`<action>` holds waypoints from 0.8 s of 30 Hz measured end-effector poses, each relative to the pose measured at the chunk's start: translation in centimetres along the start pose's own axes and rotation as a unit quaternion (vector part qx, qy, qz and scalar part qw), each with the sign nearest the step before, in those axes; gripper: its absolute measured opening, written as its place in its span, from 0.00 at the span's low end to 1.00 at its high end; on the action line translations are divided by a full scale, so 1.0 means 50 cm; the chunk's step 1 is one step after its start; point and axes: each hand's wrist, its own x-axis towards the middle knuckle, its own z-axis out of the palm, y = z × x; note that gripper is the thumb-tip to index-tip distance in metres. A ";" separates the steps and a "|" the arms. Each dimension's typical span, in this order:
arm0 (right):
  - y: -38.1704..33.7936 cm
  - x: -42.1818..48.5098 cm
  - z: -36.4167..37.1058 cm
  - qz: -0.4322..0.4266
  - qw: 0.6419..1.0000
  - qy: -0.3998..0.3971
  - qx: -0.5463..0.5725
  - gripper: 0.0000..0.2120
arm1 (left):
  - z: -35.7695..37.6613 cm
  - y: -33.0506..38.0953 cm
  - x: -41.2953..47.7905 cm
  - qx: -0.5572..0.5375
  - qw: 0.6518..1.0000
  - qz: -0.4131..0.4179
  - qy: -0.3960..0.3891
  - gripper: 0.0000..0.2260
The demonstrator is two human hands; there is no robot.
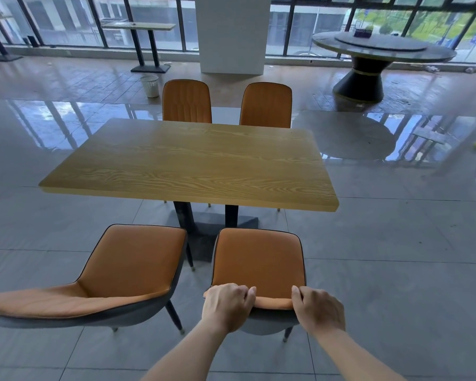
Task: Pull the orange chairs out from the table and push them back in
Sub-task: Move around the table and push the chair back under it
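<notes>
Floor [396, 270]: grey glossy tile, runs under everything and well past our hands on all sides.

Worktop [193, 163]: wood-grain rectangle on a black base, straight ahead of our hands, apart from them.

Round table [382, 48]: far ahead and right of our hands, by the windows.

White pillar [232, 34]: far ahead, beyond the worktop.

Left chair [121, 273]: orange, grey shell, just left of our left hand, not touched. Pulled clear of the worktop edge, turned a bit to the left.

Right chair [259, 259]: orange, directly under our hands. Seat sits fully out from the worktop edge, front legs near the black base.

Far chairs [187, 101] and [266, 105]: two orange backs across the worktop from our hands, tucked against its far edge.

Bin [149, 85]: white, on the floor, far ahead and left of our hands.

Left hand [227, 306]: curled tight over the top edge of the right chair's back, at its left corner.

Right hand [318, 307]: same grip, clamped on the back's right corner. Orange rim shows between our two hands.
</notes>
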 end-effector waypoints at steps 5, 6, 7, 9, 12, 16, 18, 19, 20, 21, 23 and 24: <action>-0.004 0.001 -0.006 -0.010 1.000 -0.002 0.004 0.26 | 0.002 -0.003 0.001 0.003 1.000 -0.002 0.000 0.25; -0.004 0.001 -0.006 -0.011 1.000 -0.002 0.005 0.26 | 0.003 -0.003 0.002 0.005 1.000 -0.003 -0.002 0.25; -0.003 0.002 -0.007 -0.011 1.000 -0.003 0.005 0.25 | 0.003 -0.002 0.002 0.006 1.000 -0.005 -0.004 0.25; -0.002 0.003 -0.008 -0.011 1.000 -0.005 0.009 0.25 | 0.004 -0.001 0.004 0.010 1.000 -0.006 -0.006 0.25; -0.002 0.002 -0.011 -0.019 1.000 -0.007 0.010 0.25 | 0.005 -0.001 0.005 0.019 1.000 -0.012 -0.006 0.26; 0.004 0.000 -0.011 -0.023 1.000 -0.015 0.014 0.25 | 0.005 0.007 -0.002 0.021 1.000 -0.021 -0.004 0.25; 0.006 -0.003 -0.011 -0.025 0.999 -0.019 0.010 0.25 | 0.005 0.009 -0.010 0.027 0.999 -0.025 -0.004 0.25; 0.005 -0.005 -0.014 -0.026 0.999 -0.018 0.009 0.25 | 0.004 0.009 -0.013 0.028 0.999 -0.026 -0.003 0.25; 0.004 -0.006 -0.017 -0.027 0.999 -0.016 0.011 0.25 | 0.003 0.009 -0.014 0.027 0.999 -0.027 -0.001 0.25; 0.002 -0.007 -0.020 -0.027 0.999 -0.013 0.015 0.25 | 0.002 0.009 -0.015 0.025 0.999 -0.027 0.000 0.25; -0.003 -0.007 -0.027 -0.025 0.999 -0.011 0.017 0.24 | 0.000 0.008 -0.014 0.024 0.999 -0.028 -0.003 0.25; -0.004 -0.008 -0.028 -0.024 1.000 -0.011 0.015 0.24 | 0.000 0.007 -0.014 0.022 0.999 -0.029 -0.006 0.25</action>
